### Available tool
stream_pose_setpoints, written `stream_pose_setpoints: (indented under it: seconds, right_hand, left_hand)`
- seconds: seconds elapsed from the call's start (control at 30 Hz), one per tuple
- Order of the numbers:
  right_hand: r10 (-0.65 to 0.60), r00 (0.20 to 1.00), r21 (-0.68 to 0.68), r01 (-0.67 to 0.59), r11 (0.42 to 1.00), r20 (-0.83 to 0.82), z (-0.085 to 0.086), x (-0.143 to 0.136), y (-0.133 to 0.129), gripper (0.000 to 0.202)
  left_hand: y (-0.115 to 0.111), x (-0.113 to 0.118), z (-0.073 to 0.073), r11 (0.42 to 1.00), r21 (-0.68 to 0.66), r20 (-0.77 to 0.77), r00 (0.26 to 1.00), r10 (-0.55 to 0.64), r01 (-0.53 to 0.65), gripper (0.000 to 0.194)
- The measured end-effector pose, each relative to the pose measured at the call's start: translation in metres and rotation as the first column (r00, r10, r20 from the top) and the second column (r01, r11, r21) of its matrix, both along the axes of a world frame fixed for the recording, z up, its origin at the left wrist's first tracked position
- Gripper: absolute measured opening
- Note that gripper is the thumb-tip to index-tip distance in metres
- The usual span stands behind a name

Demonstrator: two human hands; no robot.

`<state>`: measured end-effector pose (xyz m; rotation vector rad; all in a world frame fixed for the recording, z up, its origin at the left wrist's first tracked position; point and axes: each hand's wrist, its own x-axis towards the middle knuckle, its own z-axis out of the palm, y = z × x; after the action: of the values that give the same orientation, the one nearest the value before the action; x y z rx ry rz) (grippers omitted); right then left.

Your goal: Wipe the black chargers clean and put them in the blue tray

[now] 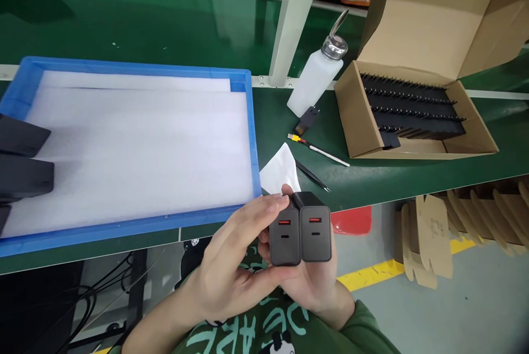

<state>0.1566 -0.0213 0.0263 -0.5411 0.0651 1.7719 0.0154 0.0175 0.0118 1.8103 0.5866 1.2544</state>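
Note:
Two dark grey chargers, a left one (284, 252) and a right one (316, 246), are held side by side over the table's front edge. Their port faces point up toward me, each with a red-orange slot and a smaller slot. My left hand (235, 263) wraps round the left charger, fingers on top and thumb below. My right hand (316, 285) supports the pair from beneath and behind, its fingers mostly hidden. Several similar dark blocks (27, 173) lie at the left of a blue tray (250, 139) lined with white foam sheets (144, 150).
On the green table (359, 183) stand a white pump bottle (316, 81) and an open carton (366, 123) of black parts. A black adapter (306, 120), yellow-tipped stick (326, 154), tweezers (312, 174) and white cloth (281, 169) lie nearby. Folded cardboard (433, 233) sits below right.

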Motion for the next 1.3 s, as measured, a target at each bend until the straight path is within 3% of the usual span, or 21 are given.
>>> stream_pose_setpoints:
  seconds: [0.43,0.7,1.3]
  right_hand:
    - [0.005,1.0,0.053,-0.004,0.999,-0.023,0.001,-0.002,-0.001,0.036]
    - [-0.026,0.999,-0.02,0.027,0.999,0.036,0.006,-0.005,-0.002,0.037]
    - [0.019,1.0,0.008,-0.019,1.0,-0.002,0.012,-0.006,-0.003,0.03]
  left_hand:
    - [0.002,0.003,0.002,1.0,-0.015,0.041,0.999,-0.012,0.013,0.077]
    - [0.003,-0.003,-0.003,1.0,-0.02,0.055,0.998,-0.001,0.002,0.075]
    - [0.001,-0.004,-0.002,0.999,0.027,0.067,0.998,0.021,-0.023,0.076]
